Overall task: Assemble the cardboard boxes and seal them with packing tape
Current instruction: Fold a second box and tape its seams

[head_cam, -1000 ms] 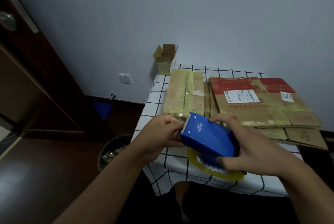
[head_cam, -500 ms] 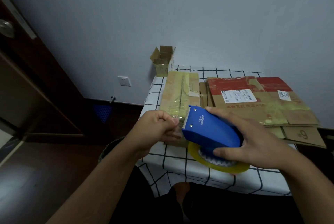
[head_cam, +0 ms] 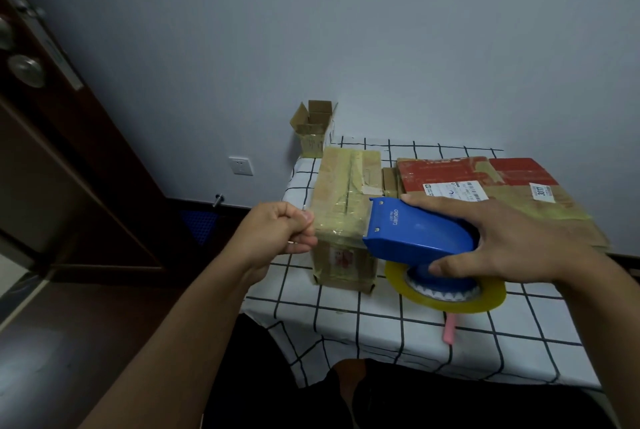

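My right hand (head_cam: 512, 241) grips a blue tape dispenser (head_cam: 415, 234) with a yellowish tape roll (head_cam: 446, 297) under it, held above the table's near part. My left hand (head_cam: 277, 231) pinches the free end of the clear tape (head_cam: 336, 224), which stretches from the dispenser's blade leftward over a closed cardboard box (head_cam: 343, 206). That long narrow box lies on the checked tablecloth (head_cam: 381, 331) and is covered in old tape. Flattened cardboard boxes (head_cam: 495, 186), one with red print and white labels, lie stacked to its right.
A small open cardboard box (head_cam: 313, 127) stands at the table's far left corner against the wall. A pink object (head_cam: 449, 330) lies under the tape roll. A dark wooden door (head_cam: 41, 137) is at left, a wall socket (head_cam: 240, 165) beyond the table edge.
My left hand has pulled the tape end away to the left, so a strip now spans between it and the dispenser. The dispenser has shifted slightly right and up.
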